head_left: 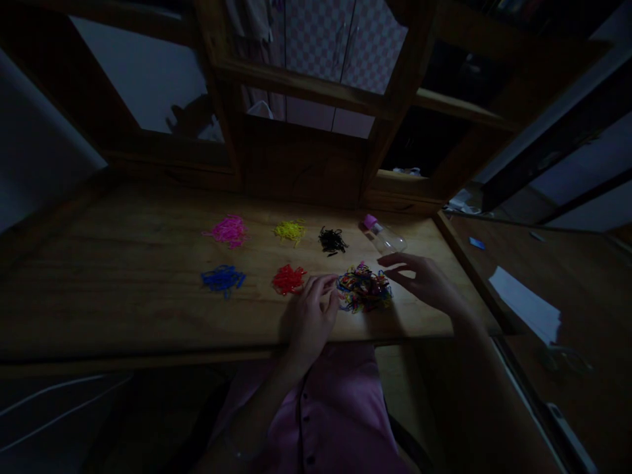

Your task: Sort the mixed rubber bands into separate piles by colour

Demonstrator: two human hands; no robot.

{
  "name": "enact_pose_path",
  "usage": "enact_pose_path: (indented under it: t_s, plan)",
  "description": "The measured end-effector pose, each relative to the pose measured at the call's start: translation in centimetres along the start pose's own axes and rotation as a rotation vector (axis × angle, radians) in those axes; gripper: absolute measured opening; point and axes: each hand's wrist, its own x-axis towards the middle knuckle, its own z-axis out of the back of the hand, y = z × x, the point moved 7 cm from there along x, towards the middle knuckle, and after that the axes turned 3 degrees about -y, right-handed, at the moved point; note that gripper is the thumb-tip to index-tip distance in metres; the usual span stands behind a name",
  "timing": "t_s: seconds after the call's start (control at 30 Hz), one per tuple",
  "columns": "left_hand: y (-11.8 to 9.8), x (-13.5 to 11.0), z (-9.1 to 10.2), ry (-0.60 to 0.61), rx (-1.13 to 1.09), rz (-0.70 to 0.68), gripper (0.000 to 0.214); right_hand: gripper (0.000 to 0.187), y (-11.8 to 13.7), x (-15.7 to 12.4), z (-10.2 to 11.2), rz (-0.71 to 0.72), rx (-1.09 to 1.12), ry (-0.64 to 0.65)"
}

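A mixed heap of small colored rubber bands (365,289) lies on the wooden desk between my two hands. At its left edge is my left hand (313,309), fingers bent and thumb a little apart, with nothing visible held. My right hand (417,276) hovers at the heap's right side, thumb and fingers apart. Sorted by color, separate piles spread leftward: red bands (289,280) beside my left hand, blue bands (223,279), pink bands (230,230), yellow bands (290,230) and black bands (332,241).
A clear bottle with a pink cap (388,237) lies on its side behind the heap. Wooden shelving (306,158) rises along the desk's back. On the side table at right are white papers (526,303) and a small blue card (476,243). The light is dim.
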Motion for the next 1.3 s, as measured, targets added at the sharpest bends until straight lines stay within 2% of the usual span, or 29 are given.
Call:
enact_pose_path:
  t_s: [0.17, 0.33, 0.4, 0.57, 0.77, 0.97, 1.1, 1.3]
  plan:
    - [-0.2, 0.0, -0.1, 0.003, -0.002, -0.013, 0.025, 0.029, -2.4, -2.1, -0.4, -0.061, -0.109, -0.021]
    - [-0.1, 0.0, -0.1, 0.008, 0.018, -0.013, 0.025, 0.029, -4.5, -3.4, -1.0, -0.112, -0.051, -0.013]
    - [0.1, -0.1, -0.2, 0.009, 0.022, -0.011, 0.025, 0.027, -4.4, -3.9, -1.1, -0.115, -0.03, -0.013]
    - [0.4, -0.1, -0.4, 0.023, 0.018, 0.007, 0.025, 0.03, -2.4, -5.0, 0.2, -0.041, -0.066, -0.186]
    - [0.5, -0.1, -0.6, 0.03, -0.001, 0.012, 0.026, 0.031, -1.5, -5.0, -2.3, 0.006, -0.14, -0.04]
    - [0.5, -0.1, -0.6, 0.035, 0.014, 0.003, 0.025, 0.031, -1.3, -4.2, -3.6, -0.022, -0.158, -0.002]
    - [0.5, -0.2, -0.6, 0.036, 0.026, 0.001, 0.024, 0.026, -1.1, -4.0, -3.5, -0.032, -0.132, -0.018]
    - [0.3, -0.1, -0.6, 0.043, 0.064, -0.02, 0.023, 0.016, -2.0, -4.4, -2.9, -0.091, 0.023, -0.13]
